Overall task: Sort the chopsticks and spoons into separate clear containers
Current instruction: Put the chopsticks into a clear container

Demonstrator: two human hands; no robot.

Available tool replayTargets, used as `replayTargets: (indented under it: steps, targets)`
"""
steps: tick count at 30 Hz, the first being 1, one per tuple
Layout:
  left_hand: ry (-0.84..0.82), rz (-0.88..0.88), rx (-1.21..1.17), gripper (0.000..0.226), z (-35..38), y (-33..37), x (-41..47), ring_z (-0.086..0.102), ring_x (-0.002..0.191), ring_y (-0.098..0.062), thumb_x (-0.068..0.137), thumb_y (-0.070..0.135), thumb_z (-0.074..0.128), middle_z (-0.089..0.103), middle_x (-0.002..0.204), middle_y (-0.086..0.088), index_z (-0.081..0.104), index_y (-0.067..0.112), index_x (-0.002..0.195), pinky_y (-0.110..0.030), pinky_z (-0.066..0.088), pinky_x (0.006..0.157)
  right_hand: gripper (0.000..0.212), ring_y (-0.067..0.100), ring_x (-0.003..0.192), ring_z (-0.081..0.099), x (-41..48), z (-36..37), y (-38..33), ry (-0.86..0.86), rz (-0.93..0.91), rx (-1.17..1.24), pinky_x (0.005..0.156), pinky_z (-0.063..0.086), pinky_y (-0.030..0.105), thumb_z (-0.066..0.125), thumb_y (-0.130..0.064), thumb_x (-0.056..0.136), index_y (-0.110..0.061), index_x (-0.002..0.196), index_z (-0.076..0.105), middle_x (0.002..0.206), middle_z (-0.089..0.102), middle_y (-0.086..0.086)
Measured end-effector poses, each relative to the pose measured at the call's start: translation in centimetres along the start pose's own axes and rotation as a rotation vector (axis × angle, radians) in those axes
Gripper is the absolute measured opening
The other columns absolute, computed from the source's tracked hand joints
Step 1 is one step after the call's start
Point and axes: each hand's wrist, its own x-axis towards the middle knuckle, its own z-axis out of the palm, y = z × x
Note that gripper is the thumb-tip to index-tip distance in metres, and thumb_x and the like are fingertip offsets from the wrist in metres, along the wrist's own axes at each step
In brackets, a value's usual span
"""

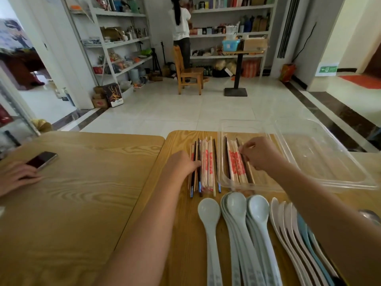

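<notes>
Spoons (237,223) cut off below, right hand (257,154) covering chopsticks (235,164)

glossy pale ceramic-looking spoons (237,205), clear smooth plastic container (329,162), grained matt wood table (82,203)

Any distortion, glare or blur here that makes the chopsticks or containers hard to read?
Head view: strong wide-angle bowing toward the edges, so the shelves lean and the table edge curves. The light is soft and even, with faint shadows. The clear containers show mostly as pale highlights along their rims. The chopsticks and spoons are sharp enough to tell apart.
</notes>
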Motion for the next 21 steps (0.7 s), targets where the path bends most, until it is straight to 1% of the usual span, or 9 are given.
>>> replayTargets:
  steps: [2,4,6,8,9,10,14,17,21]
  targets:
    - [-0.047,-0.002,0.054,0.033,-0.1,0.7,0.2,0.057,0.064,-0.013,0.089,0.045,0.067,0.061,0.077,-0.001,0.058,0.014,0.084,-0.026,0.039,0.053,0.016,0.014,0.051,0.050,-1.0,0.0,-0.2,-0.012,-0.017,0.014,0.049,0.041,0.027,0.059,-0.018,0.096,-0.007,0.089,0.068,0.069,0.063,0.008]
    - [-0.065,-0.016,0.068,0.030,-0.4,1.0,0.4,0.057,0.064,-0.013,0.090,0.042,0.067,0.060,0.076,0.000,0.058,0.014,0.085,-0.025,0.039,0.053,0.014,0.012,0.050,0.049,-1.5,0.0,-0.1,-0.025,-0.025,0.025,0.046,0.039,0.025,0.059,-0.019,0.096,-0.011,0.089,0.067,0.067,0.062,0.005]
    - [-0.074,-0.032,0.069,0.027,-0.8,0.8,0.6,0.059,0.066,-0.014,0.091,0.036,0.067,0.062,0.080,-0.002,0.057,0.011,0.087,-0.025,0.041,0.053,0.014,0.014,0.052,0.051,-1.8,0.1,0.1,-0.037,-0.025,0.053,0.048,0.041,0.025,0.059,-0.020,0.096,-0.012,0.088,0.066,0.068,0.063,0.006]
    - [-0.069,-0.044,0.065,0.025,-1.0,0.4,0.8,0.067,0.077,-0.020,0.091,0.031,0.067,0.067,0.088,-0.006,0.058,0.008,0.091,-0.032,0.054,0.065,0.016,0.017,0.055,0.052,-2.1,0.2,0.6,-0.058,-0.023,0.062,0.051,0.044,0.028,0.060,-0.022,0.096,-0.012,0.086,0.067,0.070,0.065,0.008]
    - [-0.071,-0.058,0.048,0.024,-1.0,0.2,0.9,0.069,0.081,-0.023,0.090,0.028,0.068,0.068,0.089,-0.007,0.059,0.006,0.093,-0.036,0.058,0.073,0.017,0.017,0.055,0.052,-2.2,0.3,0.8,-0.063,-0.025,0.059,0.052,0.044,0.029,0.060,-0.023,0.096,-0.014,0.083,0.066,0.069,0.066,0.007]
    - [-0.080,-0.076,0.018,0.021,-1.1,0.0,1.0,0.070,0.081,-0.024,0.089,0.024,0.069,0.067,0.088,-0.008,0.058,0.007,0.092,-0.039,0.060,0.076,0.019,0.017,0.054,0.052,-2.3,0.3,0.9,-0.063,-0.032,0.059,0.051,0.043,0.028,0.060,-0.023,0.096,-0.017,0.079,0.065,0.068,0.066,0.007]
    - [-0.097,-0.126,-0.058,0.020,-1.0,-0.1,1.2,0.070,0.082,-0.026,0.089,0.015,0.070,0.065,0.091,-0.011,0.052,0.008,0.095,-0.040,0.061,0.075,0.022,0.014,0.053,0.051,-2.6,0.5,1.0,-0.076,-0.039,0.077,0.049,0.043,0.025,0.059,-0.023,0.097,-0.021,0.075,0.062,0.067,0.065,0.004]
    - [-0.103,-0.157,-0.104,0.017,-1.1,-0.3,1.2,0.071,0.084,-0.028,0.090,0.014,0.069,0.067,0.095,-0.013,0.054,0.005,0.093,-0.043,0.061,0.077,0.017,0.014,0.056,0.053,-2.6,0.4,1.0,-0.089,-0.028,0.078,0.053,0.046,0.026,0.058,-0.024,0.097,-0.019,0.082,0.064,0.069,0.065,0.003]
    - [-0.110,-0.203,-0.214,0.023,-1.7,-1.3,1.3,0.071,0.086,-0.028,0.090,0.015,0.071,0.069,0.099,-0.015,0.058,0.001,0.102,-0.045,0.061,0.080,0.017,0.015,0.057,0.054,-2.0,0.5,0.8,-0.075,-0.038,0.072,0.055,0.047,0.028,0.058,-0.024,0.097,-0.015,0.086,0.067,0.073,0.068,0.008]
